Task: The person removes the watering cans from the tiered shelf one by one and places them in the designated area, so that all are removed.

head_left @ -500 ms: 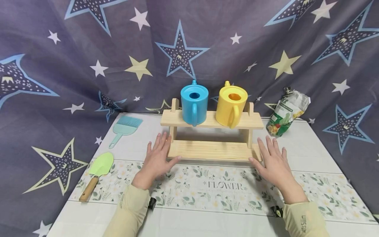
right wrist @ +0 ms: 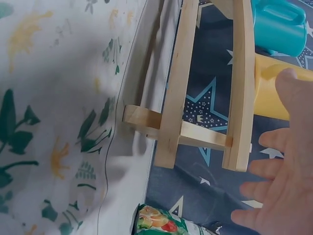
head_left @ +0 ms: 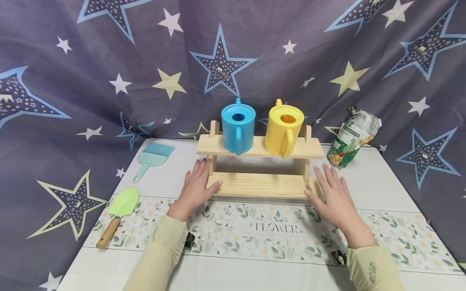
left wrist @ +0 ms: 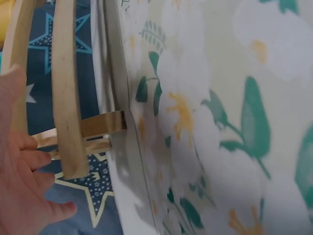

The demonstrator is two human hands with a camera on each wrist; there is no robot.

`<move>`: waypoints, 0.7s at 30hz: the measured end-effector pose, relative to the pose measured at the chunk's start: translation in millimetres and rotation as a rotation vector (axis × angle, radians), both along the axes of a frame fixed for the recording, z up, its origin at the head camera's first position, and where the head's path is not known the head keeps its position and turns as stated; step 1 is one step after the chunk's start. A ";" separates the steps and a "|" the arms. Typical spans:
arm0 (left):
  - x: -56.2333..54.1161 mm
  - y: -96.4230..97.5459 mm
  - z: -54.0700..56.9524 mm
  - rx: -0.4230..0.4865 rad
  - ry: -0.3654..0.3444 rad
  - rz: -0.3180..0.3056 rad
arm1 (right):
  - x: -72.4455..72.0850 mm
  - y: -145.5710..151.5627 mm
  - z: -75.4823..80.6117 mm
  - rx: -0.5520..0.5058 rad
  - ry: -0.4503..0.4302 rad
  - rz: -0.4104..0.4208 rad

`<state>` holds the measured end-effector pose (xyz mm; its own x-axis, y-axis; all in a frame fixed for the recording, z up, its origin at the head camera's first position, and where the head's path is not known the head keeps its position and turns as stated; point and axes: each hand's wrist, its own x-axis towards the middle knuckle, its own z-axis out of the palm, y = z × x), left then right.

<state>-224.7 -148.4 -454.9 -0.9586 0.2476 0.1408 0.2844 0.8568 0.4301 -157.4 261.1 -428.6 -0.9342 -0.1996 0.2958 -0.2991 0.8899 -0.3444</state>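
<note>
A two-tier wooden shelf (head_left: 259, 185) stands at the back middle of the table. On its upper board sit a blue watering can (head_left: 238, 127) and a yellow watering can (head_left: 282, 133), side by side, handles toward me. My left hand (head_left: 196, 186), fingers extended, is at the left end of the lower board. At the opposite end my right hand (head_left: 333, 196) is spread out, its thumb overlapping the board's corner in the head view. Both wrist views show the shelf's end supports beside the extended fingers, with nothing held in either palm.
On the left lie a teal brush and dustpan (head_left: 154, 155) and a green trowel (head_left: 124, 202) with a wooden handle. A clipped green-and-white bag (head_left: 351, 139) stands at the back right. A floral strip marked FLOWER (head_left: 276, 228) crosses the table before a star-patterned curtain (head_left: 145, 81).
My left hand has moved slightly up and to the right at the shelf's left end. The right hand has shifted slightly left. The shelf and cans stay in place.
</note>
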 end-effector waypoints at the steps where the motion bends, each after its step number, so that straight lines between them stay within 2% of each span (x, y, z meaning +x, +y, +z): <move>1: -2.4 0.6 -0.3 0.024 -0.007 -0.003 | -0.8 -0.4 0.4 -0.009 0.012 0.006; 5: -11.3 3.7 -0.9 0.173 -0.050 -0.001 | -4.0 -2.6 3.1 -0.043 0.079 0.036; 10: -21.5 7.6 -2.2 0.322 -0.145 0.045 | -7.6 -6.5 7.1 -0.080 0.173 0.056; 15: -30.2 10.3 -5.6 0.370 -0.189 0.098 | -10.0 -11.0 12.7 -0.110 0.212 0.066; 21: -36.6 12.5 -10.4 0.349 -0.199 0.140 | -13.6 -15.0 17.5 -0.156 0.217 0.077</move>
